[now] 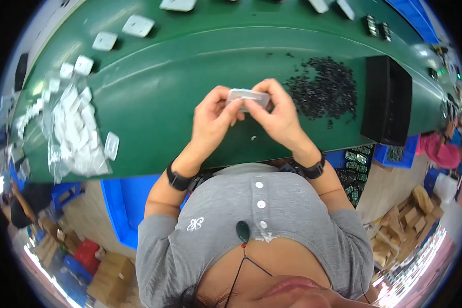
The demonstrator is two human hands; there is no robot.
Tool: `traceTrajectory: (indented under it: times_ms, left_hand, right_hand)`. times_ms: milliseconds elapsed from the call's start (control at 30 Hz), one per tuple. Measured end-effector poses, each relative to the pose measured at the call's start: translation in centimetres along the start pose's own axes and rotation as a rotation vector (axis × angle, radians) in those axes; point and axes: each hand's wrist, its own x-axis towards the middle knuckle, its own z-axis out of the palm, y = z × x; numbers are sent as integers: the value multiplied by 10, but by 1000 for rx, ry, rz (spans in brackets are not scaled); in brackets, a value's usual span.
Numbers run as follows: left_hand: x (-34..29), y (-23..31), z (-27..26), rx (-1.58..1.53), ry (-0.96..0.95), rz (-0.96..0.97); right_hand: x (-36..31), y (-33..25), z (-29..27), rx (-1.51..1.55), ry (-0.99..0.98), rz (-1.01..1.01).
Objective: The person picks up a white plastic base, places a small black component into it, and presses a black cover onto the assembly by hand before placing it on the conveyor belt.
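Between both hands, above the green table, is a small white plastic casing (248, 94). My left hand (213, 114) grips its left side, with the thumb on the near face. On the right side my right hand (277, 114) pinches it the same way, thumbs almost meeting in the middle. A heap of small black parts (326, 87) lies just right of my right hand. To the left, a clear plastic bag (74, 133) spills white casings, and one loose casing (111, 146) lies beside it.
A black box (387, 100) stands at the table's right. White casings (138, 25) lie spaced along the far and left side. Two small circuit boards (372, 25) sit at the far right. Blue bins (119, 213) and trays of green boards (355, 157) are below the near edge.
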Motion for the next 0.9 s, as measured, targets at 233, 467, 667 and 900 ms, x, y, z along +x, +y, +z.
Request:
traceTrajectory:
  times_ms: [233,467,667,900]
  left_hand:
    - [-4,-1,-15,81,64,-30]
    - [11,11,-89,575,309,-18]
    - [23,25,-87,1103,204,121]
    - [5,29,-68,1256,313,126]
  right_hand:
    - [15,13,-6,108,-180,28]
    - [124,-40,-187,-1193,505,-587]
    - [209,-5,-336,-1531,512,281]
    - [206,-22,-316,-1344,502,196]
